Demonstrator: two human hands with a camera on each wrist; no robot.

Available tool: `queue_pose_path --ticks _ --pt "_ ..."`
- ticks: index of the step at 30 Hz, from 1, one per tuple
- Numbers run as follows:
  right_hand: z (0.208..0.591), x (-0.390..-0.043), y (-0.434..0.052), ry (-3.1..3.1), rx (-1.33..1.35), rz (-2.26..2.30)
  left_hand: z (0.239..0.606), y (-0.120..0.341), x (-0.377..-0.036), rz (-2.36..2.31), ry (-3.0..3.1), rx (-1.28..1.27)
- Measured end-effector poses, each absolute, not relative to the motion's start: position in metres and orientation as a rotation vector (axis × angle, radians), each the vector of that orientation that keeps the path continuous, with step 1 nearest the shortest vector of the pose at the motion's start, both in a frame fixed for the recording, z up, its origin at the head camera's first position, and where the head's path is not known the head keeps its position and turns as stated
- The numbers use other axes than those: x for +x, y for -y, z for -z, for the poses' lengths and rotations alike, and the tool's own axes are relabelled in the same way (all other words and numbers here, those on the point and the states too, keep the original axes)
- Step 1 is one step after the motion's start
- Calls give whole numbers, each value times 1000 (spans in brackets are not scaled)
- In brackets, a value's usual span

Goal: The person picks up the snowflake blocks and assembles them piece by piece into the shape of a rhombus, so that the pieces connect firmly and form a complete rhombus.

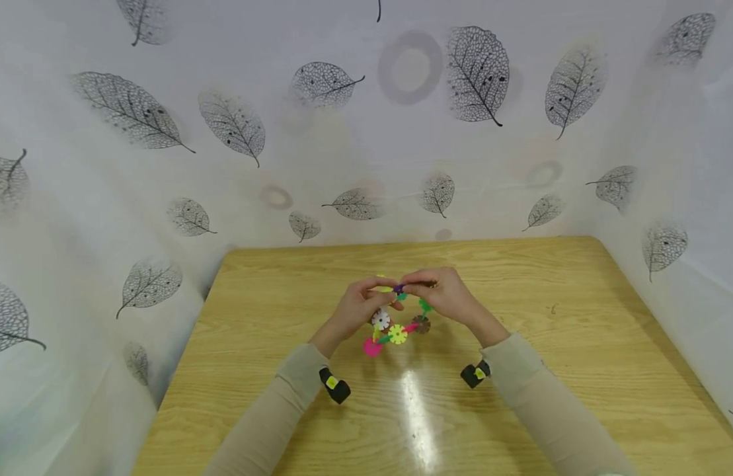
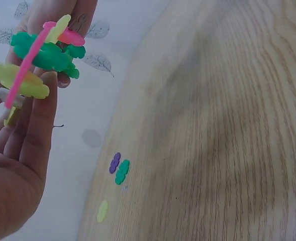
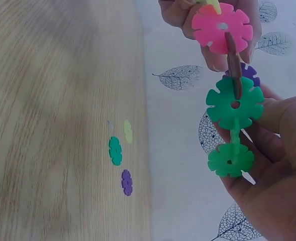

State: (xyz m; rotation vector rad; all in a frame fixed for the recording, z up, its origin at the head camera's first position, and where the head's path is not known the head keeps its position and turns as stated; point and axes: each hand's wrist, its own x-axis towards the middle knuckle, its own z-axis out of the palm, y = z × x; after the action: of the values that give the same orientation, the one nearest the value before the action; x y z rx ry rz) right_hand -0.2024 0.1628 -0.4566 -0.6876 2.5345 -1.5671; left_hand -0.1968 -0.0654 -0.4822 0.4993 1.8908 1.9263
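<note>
Both hands hold up a looped chain of slotted plastic discs above the table. In the head view the left hand (image 1: 360, 304) grips the chain beside a white disc (image 1: 381, 320). Opposite it, the right hand (image 1: 445, 294) pinches a purple disc (image 1: 398, 289) where the fingertips of both hands meet. A pink disc (image 1: 373, 347), a yellow disc (image 1: 397, 334) and a brown disc (image 1: 422, 324) hang along the lower side. Seen from the right wrist, a teal disc (image 3: 223, 111) partly covers the purple disc (image 3: 250, 73), with a green disc (image 3: 223, 161) below it.
A wooden table (image 1: 253, 370) lies under the hands. Loose on it are a purple disc (image 2: 115, 163), a teal disc (image 2: 122, 172) and a pale yellow disc (image 2: 102, 211). Leaf-patterned white cloth (image 1: 366, 145) hangs behind and at both sides.
</note>
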Motion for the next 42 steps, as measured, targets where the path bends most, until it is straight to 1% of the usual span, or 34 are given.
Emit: queue_pose_path --ticks 4,9,10,13,22,28,34,39,42 --pt "457 -203 -162 -2518 -695 1581 484 66 -197 -1924 -1897 502" --pt "456 -203 -161 -2498 -660 1598 484 65 -196 -1922 -1943 600" --pt "456 -204 -160 -2487 -649 1608 479 64 -194 -1924 -1952 617" --pt "456 -203 -159 -2443 -628 1649 478 63 -193 -1936 -1981 634" --pt "460 -201 -154 -2371 -594 1731 485 62 -194 -2057 -1837 697" --pt "461 -204 -159 -2567 -563 1628 487 65 -194 -2034 -1898 627" --pt "469 -219 -171 -2658 -414 1656 487 72 -194 -2037 -1916 524" --pt "487 -229 -175 -2664 -309 1580 488 78 -194 -2031 -1922 459" --pt "503 -236 -175 -2678 -315 1487 489 81 -194 -2023 -1927 434"
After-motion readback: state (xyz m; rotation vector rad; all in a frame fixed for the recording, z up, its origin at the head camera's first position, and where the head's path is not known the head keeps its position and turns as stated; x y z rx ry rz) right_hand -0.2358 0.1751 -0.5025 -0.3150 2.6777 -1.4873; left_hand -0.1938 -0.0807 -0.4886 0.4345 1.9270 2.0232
